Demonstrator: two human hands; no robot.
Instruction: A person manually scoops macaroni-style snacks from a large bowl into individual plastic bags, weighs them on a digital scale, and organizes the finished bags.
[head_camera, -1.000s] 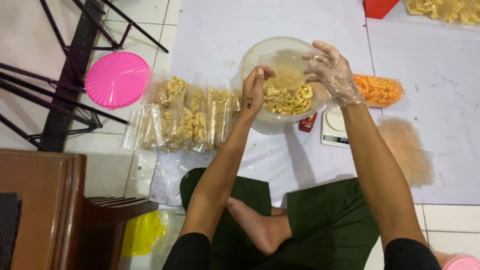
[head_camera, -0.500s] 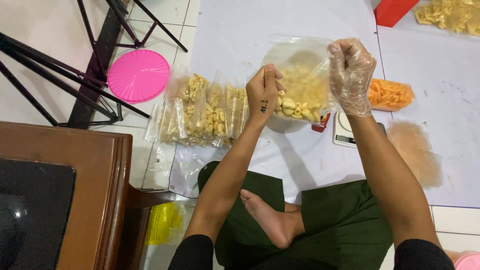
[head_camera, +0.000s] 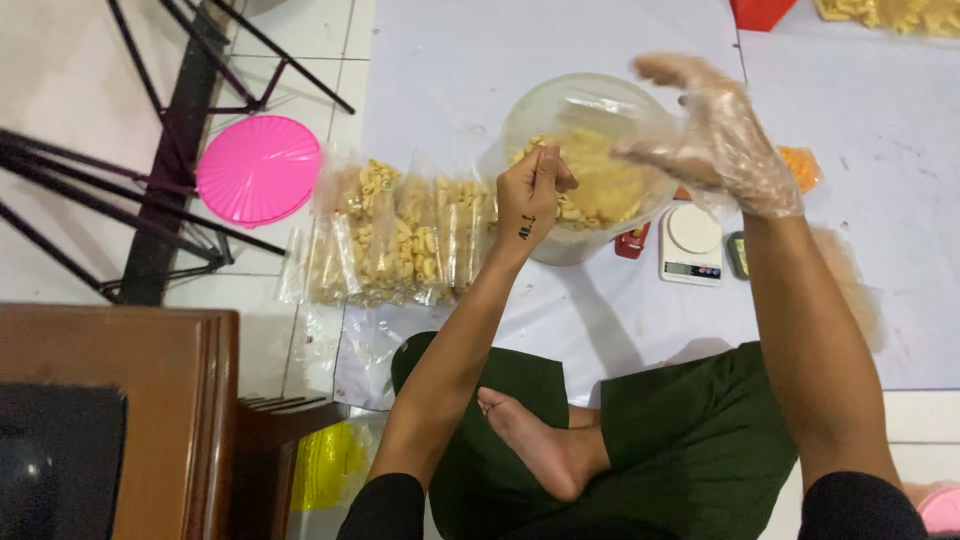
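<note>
- The left hand (head_camera: 530, 190) pinches shut on the mouth of a clear plastic bag (head_camera: 600, 175) partly filled with yellow snack pieces, held over the clear tub (head_camera: 560, 245).
- The gloved right hand (head_camera: 720, 145) hovers spread open just right of the tub, gripping nothing.
- Done, by the look of it: a row of filled bags (head_camera: 400, 240) left of the tub. This bag remains unfinished; more snacks lie in the tub.
- A small white scale (head_camera: 690, 245) sits right of the tub, close by; bare white sheet beyond the tub gives room.

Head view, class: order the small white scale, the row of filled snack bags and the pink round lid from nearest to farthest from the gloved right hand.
1. Small white scale, just below the right hand.
2. Filled snack bags, to the left past the bowl.
3. Pink round lid, far left on the floor tiles.
</note>
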